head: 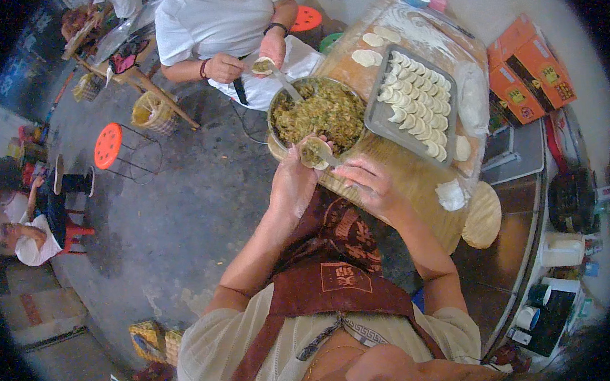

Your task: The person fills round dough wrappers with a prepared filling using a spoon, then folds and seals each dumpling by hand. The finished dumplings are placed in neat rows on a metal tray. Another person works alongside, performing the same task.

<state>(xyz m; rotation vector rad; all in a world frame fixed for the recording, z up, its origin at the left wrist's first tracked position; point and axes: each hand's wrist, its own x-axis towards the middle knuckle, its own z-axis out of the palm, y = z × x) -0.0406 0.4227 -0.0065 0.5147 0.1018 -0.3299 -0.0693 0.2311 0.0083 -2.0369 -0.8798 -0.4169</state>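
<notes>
My left hand [293, 179] cups a round dumpling wrapper [322, 166] with chopped filling on it. In my right hand [371, 184] is a pale flat spreader [328, 158], its tip on that filling. Just beyond my hands, at the table's edge, stands a large metal bowl [270, 124] of chopped, greenish-brown filling [327, 114]. To its right, a grey metal tray [384, 127] carries rows of folded dumplings [418, 102]. Part of the wrapper's underside is hidden by my fingers.
Across the bowl, a seated co-worker [224, 24] holds another filled wrapper [263, 65]. Flat wrappers [368, 58] lie on the floured wooden table [402, 172]. Orange cartons [531, 70] stand at right. An orange-topped stool [108, 146] and woven basket [152, 113] are at left. Another person [37, 239] sits far left.
</notes>
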